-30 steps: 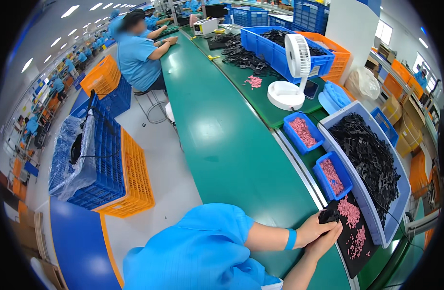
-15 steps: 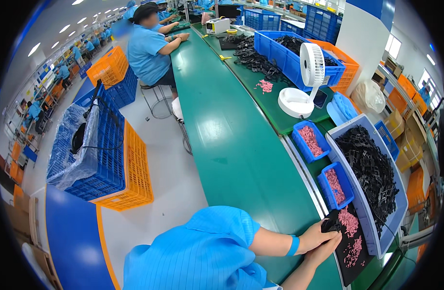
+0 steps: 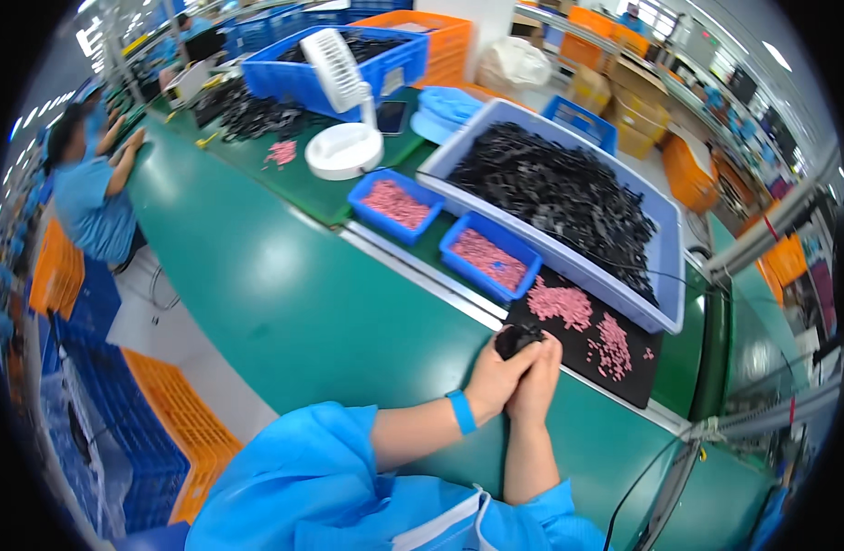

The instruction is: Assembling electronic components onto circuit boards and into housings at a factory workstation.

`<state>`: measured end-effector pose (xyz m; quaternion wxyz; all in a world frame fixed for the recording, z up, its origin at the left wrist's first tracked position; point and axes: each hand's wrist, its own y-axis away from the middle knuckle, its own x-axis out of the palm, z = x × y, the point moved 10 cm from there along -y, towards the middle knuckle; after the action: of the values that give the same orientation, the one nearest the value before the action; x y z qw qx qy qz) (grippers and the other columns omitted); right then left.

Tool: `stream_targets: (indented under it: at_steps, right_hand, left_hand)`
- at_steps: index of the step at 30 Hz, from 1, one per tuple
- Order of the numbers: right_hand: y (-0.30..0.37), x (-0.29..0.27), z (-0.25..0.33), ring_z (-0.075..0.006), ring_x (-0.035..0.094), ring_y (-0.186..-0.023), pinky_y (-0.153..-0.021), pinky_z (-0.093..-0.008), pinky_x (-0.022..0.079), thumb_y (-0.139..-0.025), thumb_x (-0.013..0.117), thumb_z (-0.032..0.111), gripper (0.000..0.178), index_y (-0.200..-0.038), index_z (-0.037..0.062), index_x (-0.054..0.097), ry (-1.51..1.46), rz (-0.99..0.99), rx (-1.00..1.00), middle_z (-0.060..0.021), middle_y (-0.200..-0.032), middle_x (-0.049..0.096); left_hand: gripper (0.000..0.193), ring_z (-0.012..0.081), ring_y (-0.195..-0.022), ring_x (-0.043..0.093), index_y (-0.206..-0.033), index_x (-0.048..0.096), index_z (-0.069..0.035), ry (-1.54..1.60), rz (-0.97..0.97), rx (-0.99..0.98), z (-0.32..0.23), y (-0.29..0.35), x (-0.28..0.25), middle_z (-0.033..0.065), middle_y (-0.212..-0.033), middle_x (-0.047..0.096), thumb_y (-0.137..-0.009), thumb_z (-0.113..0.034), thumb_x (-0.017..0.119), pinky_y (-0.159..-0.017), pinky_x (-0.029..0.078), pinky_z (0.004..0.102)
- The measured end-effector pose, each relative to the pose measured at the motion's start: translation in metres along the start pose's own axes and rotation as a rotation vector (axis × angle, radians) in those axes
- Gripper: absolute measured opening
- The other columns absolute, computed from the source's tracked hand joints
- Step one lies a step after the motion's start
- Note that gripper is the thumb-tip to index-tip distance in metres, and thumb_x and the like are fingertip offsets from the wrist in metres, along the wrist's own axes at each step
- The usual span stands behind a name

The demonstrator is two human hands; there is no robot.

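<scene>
My left hand [image 3: 492, 378] is closed around a small bunch of black plastic parts [image 3: 517, 341]. My right hand [image 3: 535, 384] presses against it from the right, fingers curled over the same bunch; its fingertips are partly hidden. Both hands are held together over the near edge of a black mat [image 3: 629, 387]. Small pink pieces [image 3: 562, 304] lie on this mat in loose piles just beyond my hands. Two small blue bins of pink pieces, a nearer bin [image 3: 512, 294] and a farther bin [image 3: 407, 236], stand beyond the mat. A blue band circles my left wrist.
A large pale-blue tub [image 3: 668, 320] heaped with black plastic parts stands behind the bins. Farther left are a white fan [image 3: 344, 151], loose black parts [image 3: 247, 112] and a blue crate [image 3: 257, 78]. A co-worker [image 3: 96, 197] sits at the left of the green table [image 3: 284, 321].
The view has swung to the right, so the tub and mat now appear nearer the middle. My hands stay together around the black parts beside the mat.
</scene>
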<state>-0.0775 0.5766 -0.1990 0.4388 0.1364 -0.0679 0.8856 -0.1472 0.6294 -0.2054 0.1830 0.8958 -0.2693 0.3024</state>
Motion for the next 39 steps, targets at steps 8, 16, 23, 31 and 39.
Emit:
stream_targets:
  at_steps: [8, 16, 23, 31, 39]
  right_hand:
    - [0.0, -0.001, 0.001, -0.0153, 0.053, -0.092, -0.082, -0.0283, 0.044, -0.101, 0.036, 0.027, 0.029, -0.112, 0.0038, 0.05, 0.059, 0.005, -0.012, -0.009, -0.099, 0.056]
    - [0.004, -0.002, -0.003, -0.0143, 0.053, -0.09, -0.081, -0.0279, 0.045, -0.101, 0.037, 0.027, 0.028, -0.112, 0.0039, 0.049, 0.038, -0.024, 0.039, -0.008, -0.098, 0.056]
    - [0.006, 0.003, -0.004, -0.0132, 0.053, -0.089, -0.08, -0.0264, 0.045, -0.101, 0.036, 0.027, 0.028, -0.111, 0.0036, 0.048, -0.075, -0.018, 0.046, -0.0076, -0.098, 0.055]
    - [0.007, -0.003, -0.005, -0.0132, 0.052, -0.089, -0.08, -0.0265, 0.045, -0.101, 0.036, 0.026, 0.027, -0.11, 0.0036, 0.048, -0.033, -0.015, -0.006, -0.0074, -0.097, 0.055]
    - [0.01, 0.0, 0.014, -0.0144, 0.053, -0.089, -0.079, -0.0279, 0.044, -0.102, 0.035, 0.024, 0.027, -0.112, 0.0041, 0.049, 0.247, -0.066, -0.061, -0.0084, -0.096, 0.057]
  left_hand:
    - [0.014, 0.0082, -0.084, 0.058, -0.101, 0.063, -0.003, 0.048, 0.041, -0.005, -0.004, 0.001, 0.005, 0.0009, -0.094, 0.063, -0.09, -0.01, 0.06, -0.075, 0.048, 0.0235]
    - [0.014, 0.011, -0.087, 0.06, -0.102, 0.061, -0.004, 0.038, 0.033, -0.022, -0.003, 0.004, 0.0, 0.0027, -0.096, 0.063, -0.088, -0.006, 0.06, -0.077, 0.05, 0.0248]
    - [0.015, 0.009, -0.086, 0.059, -0.104, 0.062, -0.003, 0.046, 0.03, -0.019, -0.002, 0.004, 0.0, 0.0022, -0.096, 0.064, -0.089, -0.007, 0.059, -0.076, 0.05, 0.0241]
    - [0.015, 0.0091, -0.087, 0.059, -0.103, 0.063, -0.004, 0.025, 0.038, 0.013, 0.0, 0.005, -0.001, 0.002, -0.096, 0.064, -0.089, -0.008, 0.06, -0.077, 0.049, 0.0239]
    - [0.012, 0.0094, -0.085, 0.058, -0.1, 0.062, -0.004, 0.068, 0.039, -0.038, -0.007, 0.006, 0.007, 0.0012, -0.094, 0.063, -0.089, -0.007, 0.06, -0.074, 0.048, 0.0234]
